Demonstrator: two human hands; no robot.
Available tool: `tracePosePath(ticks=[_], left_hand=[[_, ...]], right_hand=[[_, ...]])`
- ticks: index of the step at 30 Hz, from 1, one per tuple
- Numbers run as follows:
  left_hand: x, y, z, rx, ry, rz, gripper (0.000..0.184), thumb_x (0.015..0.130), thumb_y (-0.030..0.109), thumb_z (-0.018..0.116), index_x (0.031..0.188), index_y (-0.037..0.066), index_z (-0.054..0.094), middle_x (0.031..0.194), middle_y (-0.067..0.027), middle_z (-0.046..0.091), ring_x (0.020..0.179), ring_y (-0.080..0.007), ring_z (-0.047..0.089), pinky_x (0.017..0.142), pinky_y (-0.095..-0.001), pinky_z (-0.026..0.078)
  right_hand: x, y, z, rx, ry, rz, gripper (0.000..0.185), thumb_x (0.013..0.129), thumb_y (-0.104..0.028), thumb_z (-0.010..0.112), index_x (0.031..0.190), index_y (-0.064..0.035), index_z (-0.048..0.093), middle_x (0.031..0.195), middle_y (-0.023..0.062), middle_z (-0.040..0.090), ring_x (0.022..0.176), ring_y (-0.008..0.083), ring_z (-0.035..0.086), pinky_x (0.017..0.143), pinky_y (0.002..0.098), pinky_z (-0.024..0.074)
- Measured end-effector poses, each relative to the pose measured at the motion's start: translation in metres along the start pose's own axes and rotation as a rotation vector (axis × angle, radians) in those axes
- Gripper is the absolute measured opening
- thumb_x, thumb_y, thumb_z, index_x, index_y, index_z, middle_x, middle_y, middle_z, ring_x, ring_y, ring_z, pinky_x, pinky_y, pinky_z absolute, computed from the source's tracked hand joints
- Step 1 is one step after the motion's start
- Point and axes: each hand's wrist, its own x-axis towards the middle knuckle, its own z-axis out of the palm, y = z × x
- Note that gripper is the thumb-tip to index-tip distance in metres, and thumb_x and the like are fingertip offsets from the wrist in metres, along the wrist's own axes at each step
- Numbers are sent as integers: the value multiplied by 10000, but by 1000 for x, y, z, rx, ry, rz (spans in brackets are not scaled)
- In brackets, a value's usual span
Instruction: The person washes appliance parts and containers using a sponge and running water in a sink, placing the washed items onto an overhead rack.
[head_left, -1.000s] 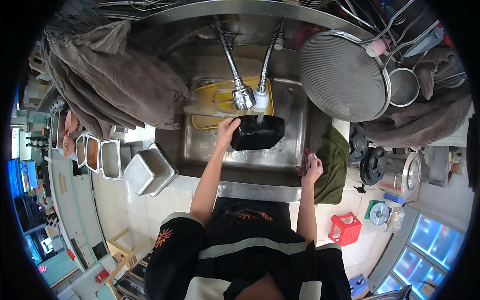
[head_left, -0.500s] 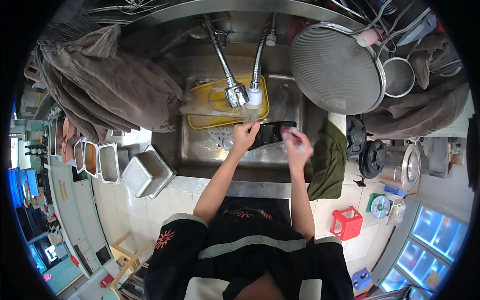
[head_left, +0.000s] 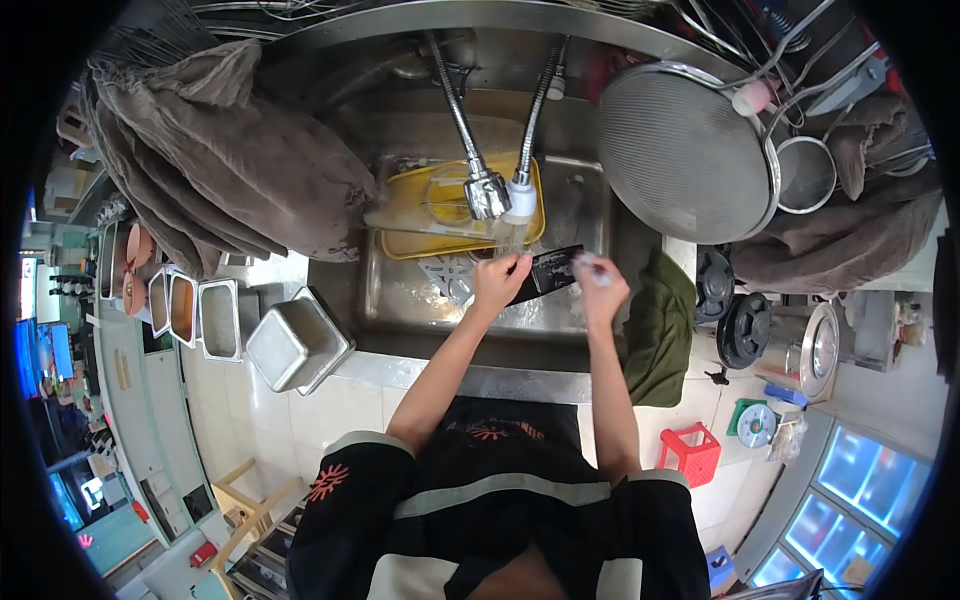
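A black container [head_left: 552,272] is tilted over the metal sink [head_left: 480,350], below two taps [head_left: 487,192]. My left hand [head_left: 497,284] grips its left end, fingers closed on the edge. At its right end is my right hand [head_left: 603,290], closed around a crumpled whitish and reddish cloth or scrubber [head_left: 590,268], too small to make out fully. Water runs from the white-tipped tap [head_left: 521,203] near my left hand. Behind lies a yellow tray [head_left: 400,243] in the sink, and a white patterned piece [head_left: 447,277] shows left of my left hand.
A green cloth [head_left: 660,330] hangs over the sink's right edge. Metal pans [head_left: 290,345] stand at the left, beneath a large grey cloth [head_left: 215,150]. A big round strainer [head_left: 685,150] hangs at the right. On the floor is a red stool [head_left: 690,455].
My right hand has moved from the sink's right side up to the black container. The container has turned and tilted, and my left hand has shifted right with it.
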Motion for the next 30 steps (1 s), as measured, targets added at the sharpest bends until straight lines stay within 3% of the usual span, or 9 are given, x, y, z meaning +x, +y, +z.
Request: tracePosePath(ticks=[4, 7, 12, 17, 19, 21, 25, 26, 30], left_hand=[[27, -28, 2, -230, 38, -409, 357, 784, 258, 532, 579, -30, 484, 414, -73, 349, 442, -69, 332, 425, -279, 313], [43, -40, -11, -320, 115, -503, 343, 795, 220, 515, 574, -37, 467, 446, -12, 386, 472, -63, 332, 439, -264, 309], [54, -59, -52, -355, 70, -391, 406, 833, 251, 497, 528, 19, 364, 500, 59, 312, 508, -43, 280, 455, -234, 262], [37, -69, -86, -362, -39, -362, 404, 833, 238, 503, 520, 32, 352, 514, 68, 303, 512, -42, 262, 453, -231, 243], [30, -70, -94, -415, -3, -360, 374, 835, 229, 500, 539, 7, 446, 520, 75, 390, 526, -27, 332, 473, -209, 291], [22, -63, -101, -458, 50, -413, 361, 836, 232, 499, 559, -1, 499, 532, 72, 443, 542, -20, 374, 490, -197, 319], [16, -67, -102, -701, 138, -730, 362, 851, 334, 447, 726, 28, 595, 639, 23, 562, 533, -47, 466, 512, -205, 377], [14, -76, -98, -761, 134, -840, 394, 844, 389, 431, 897, 25, 572, 775, -31, 599, 602, -112, 546, 586, -240, 442], [18, -43, -68, -1170, 17, -1161, 467, 824, 430, 428, 1044, 22, 488, 963, -85, 569, 822, -177, 564, 738, -308, 461]], right_hand=[[-8, 34, -15, 346, 78, 266, 73, 673, -32, 626, 715, 12, 586, 623, 3, 536, 572, 68, 488, 514, 197, 406], [-30, 31, -25, 501, 97, 469, 57, 690, -17, 595, 736, 16, 584, 645, 19, 536, 572, 76, 494, 500, 190, 400], [-52, 96, -46, 323, 116, 511, 91, 720, -51, 568, 795, 2, 568, 746, 56, 570, 598, 99, 527, 375, 190, 383], [-55, 80, -54, 425, 201, 553, 115, 709, -78, 589, 776, 11, 558, 707, 46, 554, 561, 87, 505, 432, 210, 392], [-51, 82, -59, 402, 192, 592, 84, 719, -79, 573, 748, -3, 552, 676, 27, 532, 512, 85, 479, 349, 223, 370], [-47, 91, -58, 427, 229, 537, 93, 717, -97, 579, 748, -13, 554, 686, 32, 532, 570, 108, 505, 395, 261, 415], [-37, 107, -51, 622, 269, 556, 122, 724, -100, 573, 804, -12, 553, 711, 44, 560, 598, 123, 534, 496, 246, 452], [-34, 98, -48, 678, 268, 604, 132, 725, -99, 569, 821, -11, 550, 715, 46, 569, 594, 126, 540, 518, 232, 453], [-32, 107, -40, 816, 135, 718, 143, 743, -111, 550, 835, -1, 552, 753, 54, 573, 643, 139, 550, 570, 243, 461]])
